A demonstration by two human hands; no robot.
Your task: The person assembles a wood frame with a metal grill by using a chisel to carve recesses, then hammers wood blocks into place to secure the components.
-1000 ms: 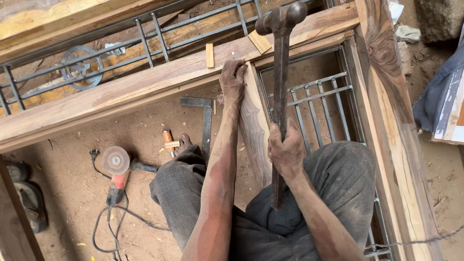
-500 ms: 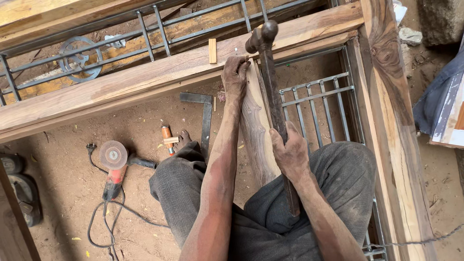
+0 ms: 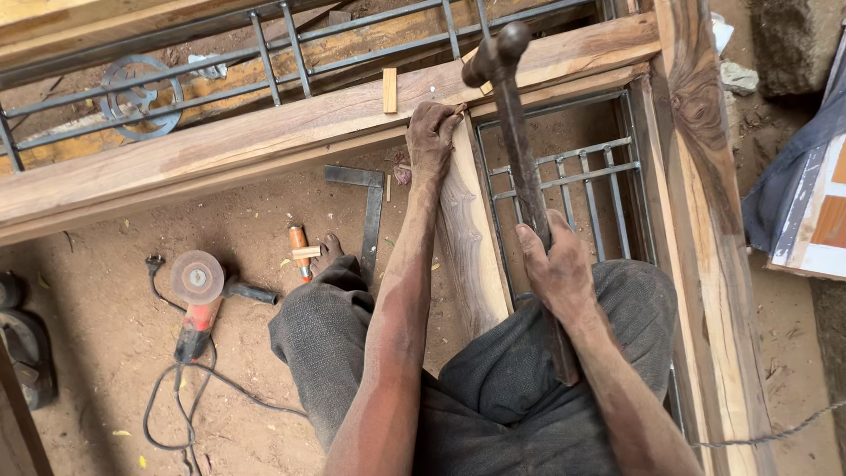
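Hammer point(image 3: 520, 150) head has dropped since the earlier frame, now low over the beam point(image 3: 264, 145) near the joint. Right hand point(image 3: 555, 269) is wrapped tight round the handle mid-shaft. Left hand point(image 3: 432, 137) rests flat on top of the upright post point(image 3: 467, 238), fingers together, gripping nothing. Angle grinder point(image 3: 198, 295) and steel square point(image 3: 370, 207) lie on the dirt.

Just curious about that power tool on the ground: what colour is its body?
The angle grinder has a red body; head view.

Left hand point(image 3: 434, 137) stretched forward, palm down, fingers curled, right hand point(image 3: 557, 269) fisted, forearm angled inward
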